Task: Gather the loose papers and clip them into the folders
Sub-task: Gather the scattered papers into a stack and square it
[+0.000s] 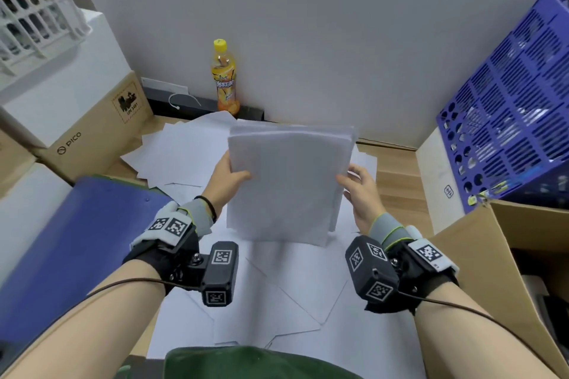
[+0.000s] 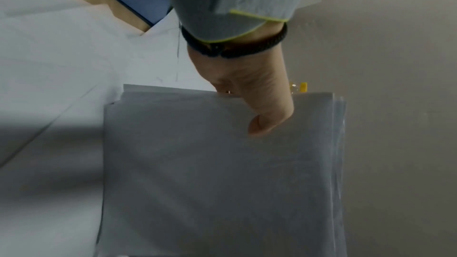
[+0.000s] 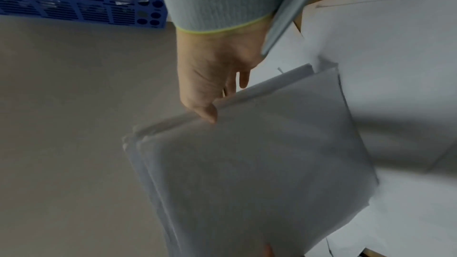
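Upright above a paper-strewn desk, a stack of white papers [image 1: 289, 181] is held on edge between a person's two hands, its lower edge resting on or just over the loose sheets [image 1: 277, 292] scattered across the wooden desk [image 1: 397, 191]. The left hand [image 1: 229, 177] grasps the stack's left edge, thumb [image 2: 268, 116] pressed flat on the near face while the other fingers sit hidden behind the paper. The right hand [image 1: 358, 186] takes the right edge, its thumb [image 3: 206, 111] bearing on the rim of the sheets; its fingers reach behind the stack, so the grip on that side reads as a light pinch. The sheets' edges are not fully squared, several layers showing at the far corners. A blue folder [image 1: 70, 243] lies flat at the left of the desk, beside the left forearm. An orange drink bottle [image 1: 223, 77] stands against the grey wall behind the stack. A blue plastic crate [image 1: 508, 108] sits at the right, and cardboard boxes [image 1: 92, 129] flank the left side.
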A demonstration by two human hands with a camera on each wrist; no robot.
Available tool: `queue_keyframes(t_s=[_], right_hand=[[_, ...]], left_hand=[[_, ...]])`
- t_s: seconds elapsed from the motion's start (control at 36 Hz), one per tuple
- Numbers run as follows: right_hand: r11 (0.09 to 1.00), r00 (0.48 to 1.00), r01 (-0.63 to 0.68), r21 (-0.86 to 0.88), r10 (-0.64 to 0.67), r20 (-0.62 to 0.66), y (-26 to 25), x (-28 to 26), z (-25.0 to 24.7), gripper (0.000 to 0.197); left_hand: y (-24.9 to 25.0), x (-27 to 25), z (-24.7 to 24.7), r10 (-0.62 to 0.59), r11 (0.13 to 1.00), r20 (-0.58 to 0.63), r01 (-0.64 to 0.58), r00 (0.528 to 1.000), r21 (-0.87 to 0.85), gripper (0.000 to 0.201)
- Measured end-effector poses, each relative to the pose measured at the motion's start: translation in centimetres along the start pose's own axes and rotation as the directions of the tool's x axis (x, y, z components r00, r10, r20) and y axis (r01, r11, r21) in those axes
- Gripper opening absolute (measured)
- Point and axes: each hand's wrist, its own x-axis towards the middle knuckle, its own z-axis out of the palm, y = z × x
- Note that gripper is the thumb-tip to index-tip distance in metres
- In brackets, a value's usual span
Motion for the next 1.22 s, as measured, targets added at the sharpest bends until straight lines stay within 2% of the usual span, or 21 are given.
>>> queue_keyframes(t_s=[0.08, 0.22, 0.33, 0.5, 0.58, 0.64, 0.75, 0.83, 0.89, 1.0, 1.11, 1.22], right_hand=[[0.997, 0.999, -0.030, -0.065, 0.033, 0.037, 0.4, 0.0, 1.3, 0.036], [0.997, 0.996, -0.063, -0.050, 0.066, 0.066, 0.5, -0.2, 2.3, 0.041], [0.999, 0.999, 0.001, -0.051, 0.001, 0.041, -0.6, 0.5, 1.8, 0.039], [0.985, 0.987, 0.161, 0.067, -0.161, 0.004, -4.5, 1.3, 2.7, 0.041], [0.980, 0.981, 0.193, 0.046, -0.194, 0.020, -4.5, 1.1, 2.4, 0.048], [0.987, 0.986, 0.160, -0.020, -0.158, 0.050, -3.2, 0.8, 2.0, 0.048], [0.983, 0.995, 0.004, -0.182, 0.014, 0.096, -0.1, 0.1, 1.5, 0.039], [0.958, 0.987, -0.066, -0.278, 0.104, 0.123, 1.4, -0.4, 2.1, 0.038], [0.948, 0.989, -0.050, -0.316, 0.091, 0.117, 1.5, -0.4, 2.6, 0.040], [0.944, 0.998, 0.030, -0.328, -0.011, 0.058, 0.1, 0.2, 3.6, 0.028], [0.950, 0.993, 0.116, -0.289, -0.104, 0.054, -2.3, 0.7, 3.9, 0.021], [0.933, 0.982, 0.184, -0.310, -0.162, 0.096, -4.1, 0.7, 3.5, 0.025]], left_hand=[[-0.6, -0.4, 1.0, -0.041, 0.999, 0.033, 0.041, 0.999, 0.005, 0.066], [-0.8, -0.2, 1.5, -0.042, 0.999, -0.028, 0.042, 0.999, -0.003, 0.050], [1.0, 0.1, 1.2, 0.028, 0.999, -0.053, -0.030, 0.998, -0.036, 0.041], [5.3, 0.6, 1.1, 0.181, 0.962, -0.107, -0.199, 0.978, -0.185, 0.035], [5.4, 0.4, 0.2, 0.224, 0.950, -0.097, -0.240, 0.970, -0.203, 0.033], [4.2, 0.2, -0.3, 0.196, 0.957, -0.071, -0.206, 0.978, -0.205, 0.039], [0.4, -0.2, -0.7, -0.020, 0.993, -0.036, 0.015, 0.999, -0.118, 0.054], [-1.6, -0.7, -0.2, -0.125, 0.989, -0.037, 0.122, 0.991, -0.081, 0.039], [-1.8, -0.8, 0.2, -0.155, 0.986, -0.082, 0.149, 0.984, -0.075, 0.029], [-0.4, -0.5, 0.2, -0.139, 0.989, -0.121, 0.131, 0.983, -0.074, 0.017], [2.0, -0.5, -0.1, -0.049, 0.996, -0.067, 0.044, 0.997, -0.081, 0.023], [3.1, 0.1, -1.8, 0.044, 0.998, -0.006, -0.044, 0.999, 0.046, 0.035]])
